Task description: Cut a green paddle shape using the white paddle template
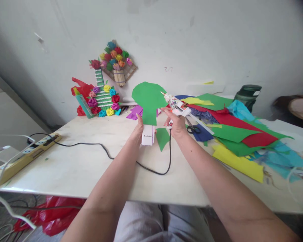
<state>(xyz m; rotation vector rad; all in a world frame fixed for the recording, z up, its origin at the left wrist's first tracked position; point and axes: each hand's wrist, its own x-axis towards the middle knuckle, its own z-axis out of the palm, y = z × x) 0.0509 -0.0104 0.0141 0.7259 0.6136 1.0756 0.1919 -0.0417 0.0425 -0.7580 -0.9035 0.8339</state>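
Observation:
My left hand (139, 129) grips the lower left edge of a green paper cutout (148, 97), which has a broad rounded top and a narrow stem. At the stem's lower end sits a small white piece (147, 136) with a few dark marks and a purple line. My right hand (177, 125) is closed around a glue gun (172, 101) with a patterned body and a red switch. Its nozzle points up and left, close to the cutout's right edge. From the handle a black cord (170, 151) hangs down. A green paper scrap (162, 138) lies between the hands.
Scissors (193, 129) and coloured paper sheets (238, 134) cover the table's right side, with a dark green bottle (247, 95) behind. Paper-flower crafts (104, 97) and a glue bottle (83, 104) stand at back left. A power strip (27, 156) lies along the left edge.

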